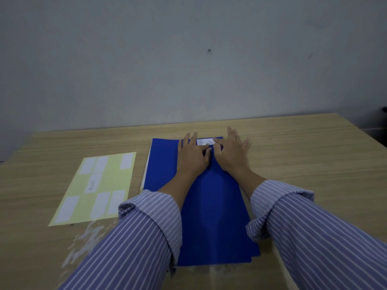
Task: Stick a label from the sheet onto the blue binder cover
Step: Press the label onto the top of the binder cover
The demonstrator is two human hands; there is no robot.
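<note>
The blue binder [211, 201] lies flat on the wooden table in front of me. A small white label [204, 141] sits on its cover near the far edge. My left hand [191, 153] lies flat on the cover just left of the label, fingers straight. My right hand [230, 152] lies flat to the label's right, its thumb and forefinger touching the label's right end. The yellow label sheet [98, 187] rests on the table left of the binder, with several white labels on it.
The wooden table [303, 147] runs back to a plain grey wall. Its right edge slants down at the far right. My striped sleeves cross the binder's near corners. A glossy patch shows on the table by my left sleeve.
</note>
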